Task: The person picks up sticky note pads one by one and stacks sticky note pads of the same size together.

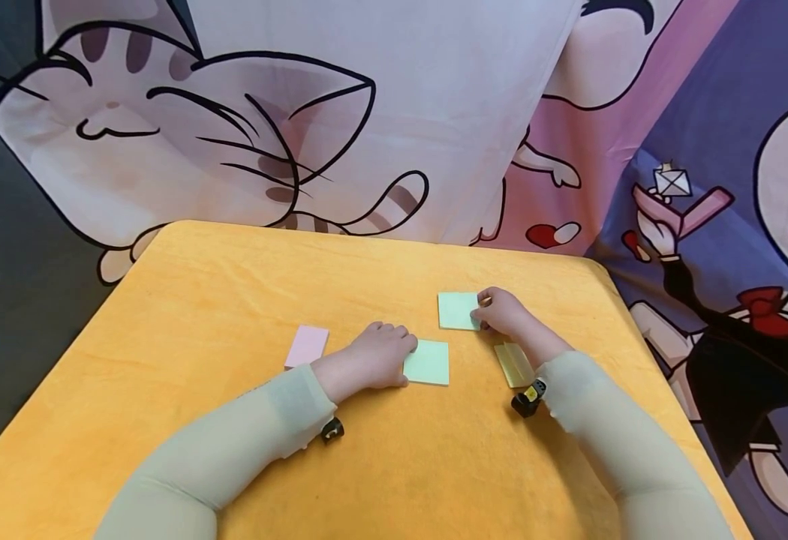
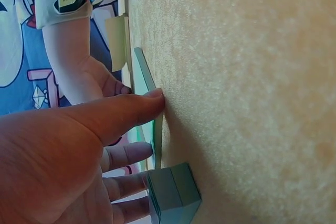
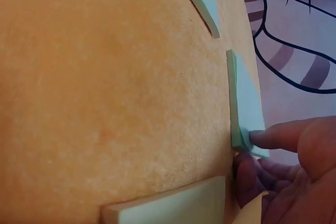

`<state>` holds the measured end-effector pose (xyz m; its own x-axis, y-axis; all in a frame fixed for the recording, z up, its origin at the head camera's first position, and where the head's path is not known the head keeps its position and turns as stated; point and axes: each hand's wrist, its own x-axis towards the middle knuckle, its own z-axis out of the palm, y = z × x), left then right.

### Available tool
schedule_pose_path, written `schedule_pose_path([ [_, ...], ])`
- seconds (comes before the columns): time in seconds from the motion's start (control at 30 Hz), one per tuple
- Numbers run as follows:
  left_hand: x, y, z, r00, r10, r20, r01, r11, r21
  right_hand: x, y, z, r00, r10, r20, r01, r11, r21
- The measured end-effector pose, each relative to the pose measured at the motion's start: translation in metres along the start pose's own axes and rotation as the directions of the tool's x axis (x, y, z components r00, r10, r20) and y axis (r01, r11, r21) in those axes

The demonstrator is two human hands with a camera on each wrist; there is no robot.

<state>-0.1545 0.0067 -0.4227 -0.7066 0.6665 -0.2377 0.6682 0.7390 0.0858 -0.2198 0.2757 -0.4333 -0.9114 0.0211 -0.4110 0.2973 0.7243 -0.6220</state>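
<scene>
In the head view, two pale green sticky note pads lie mid-table. My left hand (image 1: 380, 354) holds the nearer green pad (image 1: 429, 363) at its left side, thumb at the near corner and fingers at the far one. The left wrist view shows that thumb (image 2: 126, 111) against the pad's edge. Farther back and to the right, my right hand (image 1: 502, 311) pinches the right edge of the farther green pad (image 1: 458, 311). Its thumb (image 3: 268, 136) lies on the top sheet at a corner, and a thin gap shows under the sheet along one edge.
A yellow sticky note pad (image 1: 515, 366) with a creased top sheet lies below the right wrist. To the left of the left hand is a pink pad (image 1: 308, 346). An orange-yellow cloth (image 1: 394, 465) covers the table, and a cartoon-printed curtain (image 1: 380, 112) hangs behind it.
</scene>
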Motion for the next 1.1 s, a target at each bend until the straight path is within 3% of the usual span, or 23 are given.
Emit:
schedule_pose_path([
  [0.13,0.000,0.000,0.000,1.000,-0.001,-0.002,0.001,1.000,-0.006,-0.001,-0.003,0.003,0.998,-0.048,-0.045,0.043,0.995,-0.094],
  [0.3,-0.001,-0.001,0.000,1.000,-0.005,0.002,0.005,1.000,-0.017,-0.005,-0.013,0.004,0.980,-0.170,-0.099,0.139,0.955,-0.263],
  [0.53,-0.002,-0.001,0.000,1.000,0.000,-0.011,0.000,1.000,-0.012,-0.002,-0.024,-0.002,0.968,-0.247,-0.053,0.213,0.912,-0.352],
  [1.1,-0.001,-0.001,0.001,1.000,-0.007,-0.006,0.007,0.999,-0.032,0.013,-0.019,-0.010,0.973,-0.227,0.034,0.216,0.855,-0.472],
])
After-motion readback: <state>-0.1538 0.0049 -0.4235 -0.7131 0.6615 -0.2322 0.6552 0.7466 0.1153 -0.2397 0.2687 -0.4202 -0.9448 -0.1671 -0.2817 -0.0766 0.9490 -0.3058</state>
